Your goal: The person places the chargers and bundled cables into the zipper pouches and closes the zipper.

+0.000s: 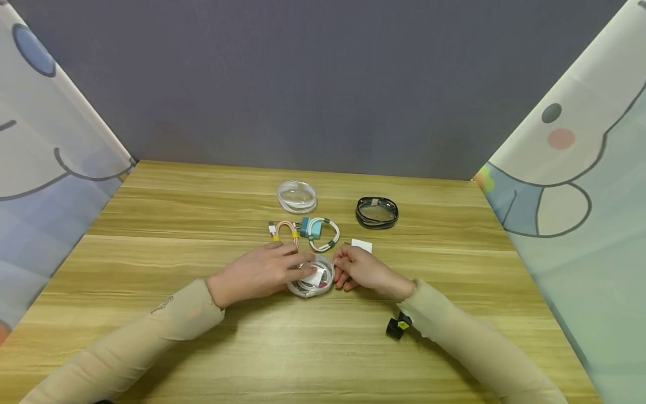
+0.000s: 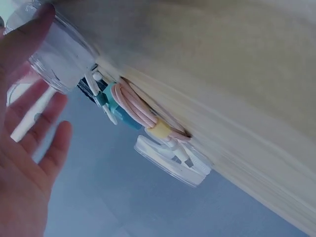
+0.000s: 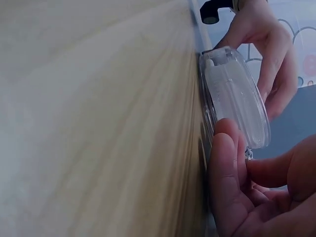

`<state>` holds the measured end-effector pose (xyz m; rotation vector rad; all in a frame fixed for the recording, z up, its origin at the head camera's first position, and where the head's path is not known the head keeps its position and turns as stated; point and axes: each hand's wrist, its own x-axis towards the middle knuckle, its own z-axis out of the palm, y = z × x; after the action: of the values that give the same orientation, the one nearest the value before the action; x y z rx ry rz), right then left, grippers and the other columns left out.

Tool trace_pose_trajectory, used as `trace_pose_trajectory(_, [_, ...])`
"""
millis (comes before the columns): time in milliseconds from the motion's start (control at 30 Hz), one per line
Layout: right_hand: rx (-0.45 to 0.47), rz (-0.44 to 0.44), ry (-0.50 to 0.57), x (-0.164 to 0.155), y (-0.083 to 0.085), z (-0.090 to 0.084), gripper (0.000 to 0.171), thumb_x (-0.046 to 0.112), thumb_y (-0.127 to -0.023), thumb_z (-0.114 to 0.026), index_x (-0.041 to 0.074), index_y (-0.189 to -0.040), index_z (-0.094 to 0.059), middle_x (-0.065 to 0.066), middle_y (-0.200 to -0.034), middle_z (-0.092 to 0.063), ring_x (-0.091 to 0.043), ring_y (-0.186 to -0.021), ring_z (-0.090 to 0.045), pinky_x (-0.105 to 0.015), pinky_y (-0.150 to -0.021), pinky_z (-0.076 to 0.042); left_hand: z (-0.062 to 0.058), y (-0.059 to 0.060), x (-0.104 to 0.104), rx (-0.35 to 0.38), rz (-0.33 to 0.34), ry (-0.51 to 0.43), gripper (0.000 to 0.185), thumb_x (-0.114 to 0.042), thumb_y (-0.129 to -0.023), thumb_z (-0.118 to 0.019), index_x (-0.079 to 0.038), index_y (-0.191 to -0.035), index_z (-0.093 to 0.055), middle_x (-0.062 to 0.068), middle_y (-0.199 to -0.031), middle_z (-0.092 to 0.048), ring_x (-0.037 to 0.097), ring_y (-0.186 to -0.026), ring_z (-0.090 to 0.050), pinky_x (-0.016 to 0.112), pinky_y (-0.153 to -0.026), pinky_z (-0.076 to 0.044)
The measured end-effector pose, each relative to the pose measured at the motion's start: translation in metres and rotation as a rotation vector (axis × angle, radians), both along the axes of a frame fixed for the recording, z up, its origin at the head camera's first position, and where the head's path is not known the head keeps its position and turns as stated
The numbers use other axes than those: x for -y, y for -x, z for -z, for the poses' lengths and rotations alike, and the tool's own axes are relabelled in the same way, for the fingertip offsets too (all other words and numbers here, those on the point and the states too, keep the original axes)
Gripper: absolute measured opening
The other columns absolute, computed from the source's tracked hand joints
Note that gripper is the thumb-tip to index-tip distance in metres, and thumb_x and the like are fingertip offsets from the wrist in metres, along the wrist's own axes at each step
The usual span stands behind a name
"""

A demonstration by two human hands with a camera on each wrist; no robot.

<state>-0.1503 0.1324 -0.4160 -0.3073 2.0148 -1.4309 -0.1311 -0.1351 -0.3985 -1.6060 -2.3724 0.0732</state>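
A round clear zip case (image 1: 309, 289) with a coiled white cable and a white label in it lies at the middle of the table. My left hand (image 1: 262, 270) holds its left side, fingers over the top and thumb at the near edge. At the case's right side, my right hand (image 1: 365, 270) pinches the small metal zipper pull (image 3: 249, 154) between thumb and curled forefinger. Just beyond the case are a pink cable (image 2: 131, 103) with yellow ties, a white cable (image 1: 333, 241) with green ties and a teal block (image 1: 314, 228).
Farther back stand a clear round case (image 1: 296, 211) and a black-rimmed one (image 1: 377, 224). A white card (image 1: 362, 245) lies beyond my right hand. Beside the right sleeve is a black item (image 1: 395, 328) with a yellow tie, partly hidden. A grey panel (image 1: 303, 84) closes the back.
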Motion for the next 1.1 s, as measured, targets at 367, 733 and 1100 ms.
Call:
trace_pose_trajectory(367, [-0.049, -0.055, -0.043, -0.005, 0.009, 0.0, 0.018, 0.005, -0.107, -0.038, 0.0, -0.097, -0.052, -0.013, -0.079, -0.066, -0.02, -0.062, -0.065, -0.031, -0.055, -0.055, 0.007, 0.004, -0.003, 0.121, 0.079, 0.013, 0.068, -0.025, -0.082, -0.083, -0.024, -0.144, -0.056, 0.003, -0.153, -0.045, 0.022, -0.138, -0.044, 0.041, -0.108, -0.041])
trace_pose_trajectory(733, [-0.053, -0.147, -0.056, -0.014, 0.009, -0.002, 0.016, 0.002, -0.106, -0.039, -0.001, -0.096, -0.051, -0.012, -0.076, -0.064, -0.018, -0.058, -0.061, -0.032, -0.053, -0.055, 0.006, 0.002, -0.003, 0.181, 0.033, 0.0, 0.061, -0.025, -0.085, -0.081, -0.027, -0.142, -0.059, -0.001, -0.151, -0.047, 0.019, -0.135, -0.047, 0.035, -0.095, -0.052])
trace_pose_trajectory(1100, [0.066, -0.187, 0.022, -0.019, -0.002, 0.001, 0.014, 0.001, -0.106, -0.039, -0.005, -0.098, -0.049, -0.014, -0.079, -0.065, -0.019, -0.061, -0.064, -0.03, -0.055, -0.057, 0.009, 0.0, -0.002, 0.172, 0.016, -0.014, 0.057, -0.031, -0.089, -0.076, -0.028, -0.142, -0.058, 0.002, -0.147, -0.052, 0.02, -0.13, -0.053, 0.034, -0.077, -0.058])
